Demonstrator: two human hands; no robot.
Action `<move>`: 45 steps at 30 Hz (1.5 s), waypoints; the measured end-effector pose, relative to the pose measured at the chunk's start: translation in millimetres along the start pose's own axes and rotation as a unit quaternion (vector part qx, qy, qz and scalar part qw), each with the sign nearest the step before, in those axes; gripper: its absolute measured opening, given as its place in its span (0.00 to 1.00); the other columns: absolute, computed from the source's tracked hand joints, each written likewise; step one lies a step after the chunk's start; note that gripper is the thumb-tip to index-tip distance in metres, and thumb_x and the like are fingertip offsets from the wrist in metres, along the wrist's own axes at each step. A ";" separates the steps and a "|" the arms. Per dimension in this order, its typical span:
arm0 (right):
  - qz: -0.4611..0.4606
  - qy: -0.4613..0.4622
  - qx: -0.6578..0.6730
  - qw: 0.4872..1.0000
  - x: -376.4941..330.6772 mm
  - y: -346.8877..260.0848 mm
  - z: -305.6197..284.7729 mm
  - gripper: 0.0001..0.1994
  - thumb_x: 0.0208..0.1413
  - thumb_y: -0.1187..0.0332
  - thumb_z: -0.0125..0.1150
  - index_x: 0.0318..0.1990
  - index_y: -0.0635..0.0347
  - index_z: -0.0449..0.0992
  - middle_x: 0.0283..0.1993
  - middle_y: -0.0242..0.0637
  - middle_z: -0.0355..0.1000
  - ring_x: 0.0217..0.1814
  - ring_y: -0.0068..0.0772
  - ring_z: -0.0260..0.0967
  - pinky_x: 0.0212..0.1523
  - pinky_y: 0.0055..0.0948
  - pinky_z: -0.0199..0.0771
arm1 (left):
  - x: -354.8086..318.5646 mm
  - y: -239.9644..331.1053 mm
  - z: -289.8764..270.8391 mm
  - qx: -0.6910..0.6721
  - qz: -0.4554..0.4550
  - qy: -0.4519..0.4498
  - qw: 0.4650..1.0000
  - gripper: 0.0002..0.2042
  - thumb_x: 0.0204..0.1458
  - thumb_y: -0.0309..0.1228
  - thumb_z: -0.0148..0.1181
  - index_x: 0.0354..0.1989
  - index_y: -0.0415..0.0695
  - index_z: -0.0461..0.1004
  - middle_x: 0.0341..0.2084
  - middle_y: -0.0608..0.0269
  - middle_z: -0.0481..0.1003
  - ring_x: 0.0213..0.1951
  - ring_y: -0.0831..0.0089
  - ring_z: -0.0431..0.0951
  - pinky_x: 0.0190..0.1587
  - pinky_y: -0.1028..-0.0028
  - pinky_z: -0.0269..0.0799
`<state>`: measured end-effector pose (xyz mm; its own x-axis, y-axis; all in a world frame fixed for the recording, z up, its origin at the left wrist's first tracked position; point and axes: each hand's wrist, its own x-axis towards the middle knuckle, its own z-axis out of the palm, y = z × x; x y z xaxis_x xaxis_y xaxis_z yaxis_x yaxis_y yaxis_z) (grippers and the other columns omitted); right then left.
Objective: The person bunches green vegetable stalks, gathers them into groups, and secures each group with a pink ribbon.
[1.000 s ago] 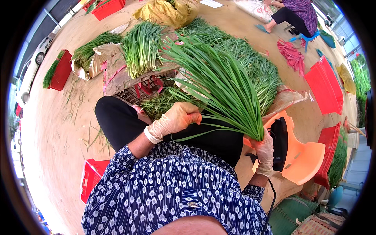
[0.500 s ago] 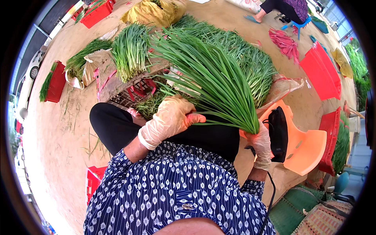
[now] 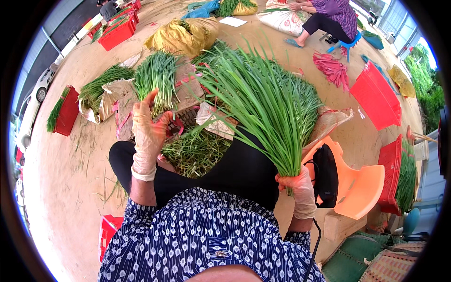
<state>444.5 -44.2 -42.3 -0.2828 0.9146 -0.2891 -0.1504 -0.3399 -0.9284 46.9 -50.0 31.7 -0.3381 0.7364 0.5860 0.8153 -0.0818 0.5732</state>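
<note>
My right hand (image 3: 300, 188), in a pale translucent glove, is closed round the lower ends of a bunch of garlic chives (image 3: 275, 122). The long green leaves fan up and to the left over my lap. My left hand (image 3: 148, 134), gloved too, is raised with thumb and fingers apart and nothing between them. Just beyond it, a bundle of chives (image 3: 157, 77) with pale stems lies on a worn board (image 3: 188, 87). Below the board, loose leaf scraps (image 3: 195, 152) lie in a heap. A large pile of chives (image 3: 307, 98) lies behind the held bunch, partly hidden by it.
An orange plastic chair (image 3: 357, 188) with a black bag (image 3: 326, 174) stands at my right. Red crates (image 3: 376, 96) stand farther right, beside pink strips (image 3: 331, 68). Another person (image 3: 329, 21) sits at the back right. A yellow sack (image 3: 183, 37) lies ahead.
My left hand has moved left and up, away from the held chives, and its fingers have spread. My right hand has shifted slightly down and left with the bunch. The view has tilted upward.
</note>
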 end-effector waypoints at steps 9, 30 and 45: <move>-0.027 -0.103 0.124 0.987 35.8 -17.2 115.4 0.23 0.51 0.82 0.64 0.57 0.64 0.74 0.45 0.37 0.78 0.32 0.27 0.76 0.27 0.25 0.78 | -44.9 39.3 47.2 -0.383 -0.151 -0.423 0.807 0.44 0.49 0.54 0.70 0.67 0.34 0.63 0.47 0.56 0.79 0.50 0.71 0.76 0.53 0.69 0.73; -0.001 -0.385 0.100 0.917 221.6 -17.5 174.6 0.36 0.54 0.50 0.72 0.64 0.60 0.66 0.61 0.37 0.71 0.62 0.36 0.68 0.62 0.43 0.69 | 8.5 -44.3 53.9 -0.565 -0.287 -0.340 0.695 0.29 0.40 0.29 0.77 0.53 0.36 0.74 0.33 0.62 0.78 0.32 0.70 0.79 0.39 0.70 0.77; -0.099 -0.315 0.207 0.921 217.6 14.3 207.8 0.39 0.46 0.73 0.73 0.68 0.63 0.63 0.53 0.42 0.75 0.54 0.41 0.75 0.59 0.41 0.74 | -16.4 -56.1 103.2 -0.292 -0.148 -0.358 0.874 0.36 0.53 0.46 0.71 0.62 0.34 0.65 0.49 0.62 0.77 0.50 0.75 0.74 0.53 0.70 0.72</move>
<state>184.0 104.4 -70.0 -0.6856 0.7026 0.1905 -0.5692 -0.3543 -0.7419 55.2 11.8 -69.1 0.0575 0.9980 -0.0279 0.2926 0.0098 0.9562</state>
